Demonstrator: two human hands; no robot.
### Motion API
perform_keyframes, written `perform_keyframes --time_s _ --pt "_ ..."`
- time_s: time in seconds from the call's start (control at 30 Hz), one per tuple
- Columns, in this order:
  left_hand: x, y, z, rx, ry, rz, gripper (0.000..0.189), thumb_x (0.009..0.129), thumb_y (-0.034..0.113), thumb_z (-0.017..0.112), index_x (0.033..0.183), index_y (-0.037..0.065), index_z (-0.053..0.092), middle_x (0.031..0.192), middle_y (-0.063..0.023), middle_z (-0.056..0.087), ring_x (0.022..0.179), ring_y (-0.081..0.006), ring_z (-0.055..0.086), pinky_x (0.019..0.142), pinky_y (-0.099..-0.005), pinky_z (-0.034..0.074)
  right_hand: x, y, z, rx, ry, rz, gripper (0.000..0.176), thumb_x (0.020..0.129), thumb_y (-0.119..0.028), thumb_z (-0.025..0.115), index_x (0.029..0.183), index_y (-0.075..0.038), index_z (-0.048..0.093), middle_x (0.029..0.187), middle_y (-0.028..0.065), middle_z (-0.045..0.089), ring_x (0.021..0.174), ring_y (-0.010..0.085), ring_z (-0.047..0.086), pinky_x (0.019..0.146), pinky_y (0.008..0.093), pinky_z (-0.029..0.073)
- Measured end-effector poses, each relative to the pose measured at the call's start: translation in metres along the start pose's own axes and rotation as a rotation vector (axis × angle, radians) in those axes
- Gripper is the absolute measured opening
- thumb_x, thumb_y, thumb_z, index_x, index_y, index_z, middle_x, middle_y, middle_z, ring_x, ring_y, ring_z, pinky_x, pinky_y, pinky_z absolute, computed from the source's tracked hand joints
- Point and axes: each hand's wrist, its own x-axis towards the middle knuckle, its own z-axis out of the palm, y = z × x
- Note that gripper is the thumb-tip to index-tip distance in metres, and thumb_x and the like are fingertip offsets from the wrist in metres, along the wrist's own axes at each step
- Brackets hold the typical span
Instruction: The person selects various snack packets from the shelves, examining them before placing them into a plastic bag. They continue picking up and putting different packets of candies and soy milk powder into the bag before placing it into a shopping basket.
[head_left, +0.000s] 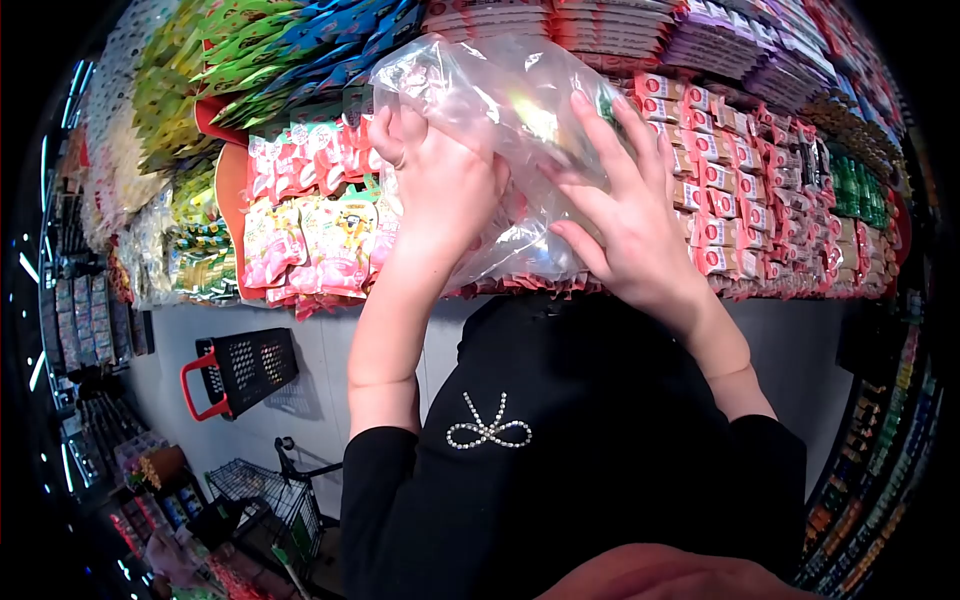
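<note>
A large clear plastic bag (530,130) lies crumpled over the snack packets in front of me. My left hand (445,180) is at the bag's left side with its fingers curled into the film, the fingertips partly hidden. On the right side of the bag, my right hand (630,205) has its fingers spread and touches the film. Glare on the plastic blurs what is in or under it. Pink and white candy packets (335,240) lie just left of my left forearm.
Red and white small packets (715,170) fill the display on the right. Green packets (260,65) and blue packets (350,50) are stacked at the back left. Below, on the floor, stand a black basket with a red handle (250,370) and a wire shopping cart (270,500).
</note>
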Motion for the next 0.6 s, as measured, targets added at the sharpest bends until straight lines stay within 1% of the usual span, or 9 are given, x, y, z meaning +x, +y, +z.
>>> perform_keyframes --time_s 0.03,0.07,0.1,0.17,0.2,0.37,0.43,0.53,0.6 --pt "0.001 0.001 0.002 -0.020 0.048 -0.020 0.017 0.066 0.015 0.057 0.081 0.011 0.063 0.083 -0.0093 0.060 0.111 -0.0330 0.032 0.089 -0.0508 0.018 0.000 0.000 0.002 -0.002 -0.001 0.000 0.029 0.068 -0.016 0.066 0.095 -0.005 0.060 0.139 0.0130 0.021 0.125 0.0389 0.020 0.093 0.0633 0.017" --pt "0.001 0.002 0.001 0.038 -0.066 -0.091 0.017 0.067 0.015 0.056 0.081 0.012 0.064 0.090 -0.0107 0.059 0.111 -0.0326 0.034 0.090 -0.0514 0.016 0.000 0.000 0.003 -0.061 0.012 0.072 0.035 0.070 -0.017 0.065 0.101 -0.003 0.056 0.140 0.0121 0.022 0.127 0.0383 0.018 0.096 0.0604 0.015" --pt "0.002 0.001 0.003 0.037 -0.063 -0.092 0.017 0.067 0.015 0.056 0.081 0.012 0.064 0.090 -0.0107 0.059 0.111 -0.0326 0.034 0.090 -0.0514 0.016 0.001 0.001 0.003 -0.120 0.026 0.144 0.042 0.072 -0.018 0.064 0.108 0.000 0.052 0.140 0.0112 0.022 0.128 0.0377 0.015 0.098 0.0575 0.013" --pt "0.003 0.000 0.010 0.193 -0.059 -0.078 0.016 0.068 0.016 0.056 0.081 0.012 0.065 0.096 -0.0115 0.057 0.111 -0.0325 0.036 0.090 -0.0526 0.015 0.003 0.003 0.001 -0.138 0.028 0.146 0.041 0.074 -0.020 0.063 0.106 0.003 0.049 0.140 0.0108 0.022 0.129 0.0379 0.014 0.098 0.0588 0.013" --pt "0.003 0.000 0.009 0.164 -0.109 -0.099 0.016 0.070 0.015 0.053 0.080 0.014 0.065 0.104 -0.0108 0.055 0.114 -0.0322 0.036 0.092 -0.0539 0.013 0.003 0.004 0.002 -0.143 0.043 0.149 0.039 0.074 -0.020 0.063 0.103 0.003 0.050 0.140 0.0107 0.022 0.129 0.0376 0.015 0.098 0.0587 0.013" --pt "0.005 -0.012 0.020 0.184 -0.128 -0.031 0.017 0.074 0.015 0.049 0.080 0.017 0.065 0.112 -0.0084 0.053 0.120 -0.0281 0.036 0.095 -0.0551 0.006 0.003 0.007 0.001 -0.166 0.059 0.177 0.036 0.074 -0.021 0.063 0.099 0.003 0.052 0.140 0.0105 0.023 0.129 0.0370 0.016 0.097 0.0586 0.015" --pt "0.005 -0.018 0.029 0.187 -0.143 -0.001 0.018 0.076 0.017 0.048 0.080 0.017 0.065 0.115 -0.0074 0.052 0.121 -0.0266 0.036 0.096 -0.0554 0.004 0.002 0.013 0.001 -0.180 0.101 0.148 0.029 0.073 -0.020 0.064 0.088 0.001 0.052 0.140 0.0098 0.021 0.126 0.0403 0.019 0.092 0.0637 0.018" --pt "0.008 -0.019 0.030 0.192 -0.121 0.070 0.017 0.077 0.020 0.048 0.079 0.017 0.065 0.117 -0.0059 0.051 0.121 -0.0255 0.036 0.096 -0.0563 0.003 0.001 0.011 -0.002 -0.153 0.084 0.166 0.034 0.073 -0.020 0.064 0.094 0.003 0.053 0.140 0.0103 0.023 0.127 0.0394 0.018 0.095 0.0599 0.018" --pt "0.011 -0.016 0.020 0.266 -0.275 0.055 0.028 0.076 0.010 0.046 0.095 0.018 0.064 0.121 -0.0084 0.048 0.121 -0.0303 0.036 0.096 -0.0550 0.008 -0.001 0.009 -0.003 -0.127 0.074 0.186 0.037 0.073 -0.021 0.064 0.098 0.004 0.052 0.140 0.0111 0.024 0.129 0.0380 0.016 0.097 0.0568 0.017"
